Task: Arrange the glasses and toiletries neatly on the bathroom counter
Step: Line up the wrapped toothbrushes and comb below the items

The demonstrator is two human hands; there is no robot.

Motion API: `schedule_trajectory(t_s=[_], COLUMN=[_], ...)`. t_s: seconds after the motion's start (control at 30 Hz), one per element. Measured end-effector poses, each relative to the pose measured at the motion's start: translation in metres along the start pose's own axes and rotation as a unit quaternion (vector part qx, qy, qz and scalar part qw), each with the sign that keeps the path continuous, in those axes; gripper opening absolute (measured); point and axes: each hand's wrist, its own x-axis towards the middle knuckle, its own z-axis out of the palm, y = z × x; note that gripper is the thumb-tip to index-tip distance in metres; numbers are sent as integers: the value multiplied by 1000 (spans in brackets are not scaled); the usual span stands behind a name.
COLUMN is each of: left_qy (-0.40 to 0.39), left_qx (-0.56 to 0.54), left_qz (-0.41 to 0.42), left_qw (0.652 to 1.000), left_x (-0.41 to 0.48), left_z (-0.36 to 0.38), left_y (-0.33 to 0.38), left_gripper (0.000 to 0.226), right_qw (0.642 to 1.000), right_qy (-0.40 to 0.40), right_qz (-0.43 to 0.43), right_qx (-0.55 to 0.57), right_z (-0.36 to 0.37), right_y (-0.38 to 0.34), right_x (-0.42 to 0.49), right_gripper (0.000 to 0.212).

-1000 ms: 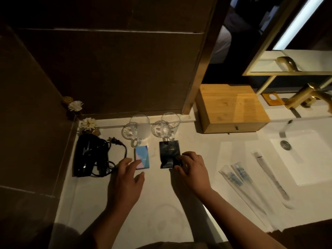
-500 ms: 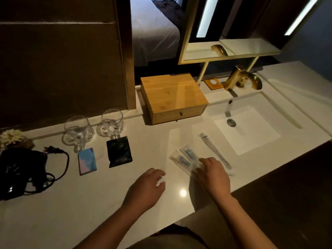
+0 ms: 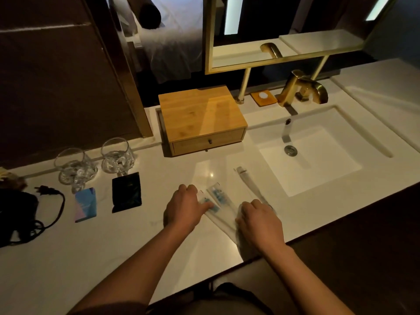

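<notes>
White bench [image 3: 68,258], dimly lit. From left: two glasses [image 3: 75,167] far, blue packet [image 3: 86,205], black sachet [image 3: 126,192]. Left hand [image 3: 185,209] fingers flat on wrapped toothbrushes [image 3: 219,198]; right hand [image 3: 259,223] curled over their near ends, grip unclear. Sink [image 3: 318,155] far right.

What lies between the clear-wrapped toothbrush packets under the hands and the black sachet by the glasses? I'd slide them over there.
Nothing visible: the white counter is bare between the clear-wrapped toothbrush packets and the black sachet. The left hand rests on their left edge, on that side.
</notes>
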Motion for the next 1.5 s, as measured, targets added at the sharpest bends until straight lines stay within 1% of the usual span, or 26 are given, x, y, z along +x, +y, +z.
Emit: schedule_trajectory(t_s=[0.17, 0.23, 0.33, 0.47, 0.6, 0.67, 0.77, 0.83, 0.87, 0.97, 1.07, 1.2, 1.3, 1.37, 1.43, 1.5], left_qy=[-9, 0, 15, 27, 36, 36, 22, 38, 52, 98, 164, 238, 254, 255, 246, 234], left_qx=[-81, -111, -116, -117, -165, -235, -386, -435, -449, -468, -470, -471, -480, -493, -511, -522], left_qz=[-56, -76, -86, -76, -95, -107, -133, -136, -135, -146, -182, -199, -221, -235, -249, -249], left_qw=[995, 991, 989, 990, 981, 966, 913, 889, 882, 866, 848, 826, 811, 798, 785, 782], left_x=[10, 13, 14, 12, 9, 7, 1, -8, -13, -32, -50, -76, -100, -110, -114, -116], left_z=[5, 9, 12, 13, 13, 12, 7, 2, -2, -21, -45, -75, -91, -99, -106, -114], left_y=[1, 1, 1, -6, -13, -16, -24, -36, -43, -67, -98, -144, -180, -204, -225, -240], left_gripper=[41, 35, 29, 32, 30, 24, 13, 9, 13, 13, 26, 35, 32, 27, 21, 20], right_qw=[1000, 999, 1000, 996, 986, 979, 962, 952, 948, 942, 938, 934, 931, 933, 931, 927], right_qy=[-25, -37, -31, -25, -32, -30, -38, -45, -47, -74, -102, -135, -144, -146, -151, -163], right_qz=[-6, -5, 0, 38, 59, 70, 83, 83, 79, 50, 15, -39, -62, -61, -40, -7], right_qx=[-13, -12, 2, 82, 151, 190, 256, 293, 304, 324, 332, 328, 328, 324, 329, 339], right_z=[5, 6, 6, 6, 4, 3, 1, 1, 0, 2, 6, 13, 21, 29, 38, 48], right_y=[-1, -1, -2, -3, -2, -2, -3, -5, -7, -18, -39, -79, -110, -132, -156, -180], right_x=[5, 6, 7, 7, 5, 4, 4, 5, 6, 12, 18, 17, 7, -4, -16, -28], right_gripper=[13, 13, 14, 19, 12, 9, 8, 7, 8, 10, 10, 15, 14, 13, 12, 11])
